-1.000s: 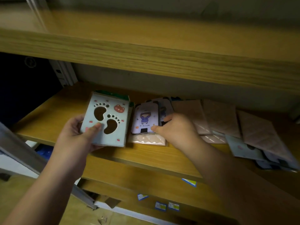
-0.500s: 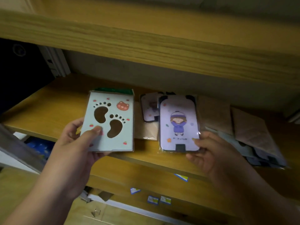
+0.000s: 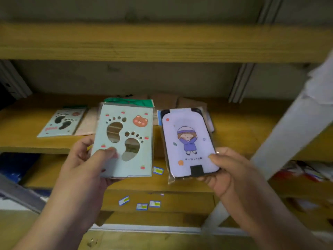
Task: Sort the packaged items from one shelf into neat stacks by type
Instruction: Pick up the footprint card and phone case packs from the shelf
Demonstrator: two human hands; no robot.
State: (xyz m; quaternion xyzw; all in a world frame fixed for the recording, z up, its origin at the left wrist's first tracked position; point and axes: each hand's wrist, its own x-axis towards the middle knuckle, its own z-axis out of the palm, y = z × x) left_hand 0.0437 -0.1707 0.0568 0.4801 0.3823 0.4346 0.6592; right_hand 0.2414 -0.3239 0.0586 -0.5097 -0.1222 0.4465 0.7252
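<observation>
My left hand [image 3: 84, 170] grips a pale green footprint package [image 3: 126, 139] by its lower left corner, held upright in front of the shelf. My right hand [image 3: 228, 170] holds a lilac package [image 3: 187, 141] with a cartoon child on it, wrapped in clear plastic, by its lower right corner. Both packages are off the wooden shelf [image 3: 239, 130]. A second footprint package [image 3: 63, 121] lies flat on the shelf at the left, with a beige packet [image 3: 88, 123] beside it. More brownish packets [image 3: 182, 101] lie behind the held items, mostly hidden.
A wooden shelf board [image 3: 162, 44] runs overhead. A white metal upright [image 3: 281, 147] slants across the right side. Small blue and white labels [image 3: 144, 204] are stuck on the lower shelf edge. Coloured goods [image 3: 310, 172] sit low at the right.
Both hands have pulled their packages back from the shelf and raised them toward the camera. The view has shifted, showing a second footprint package on the shelf at the left.
</observation>
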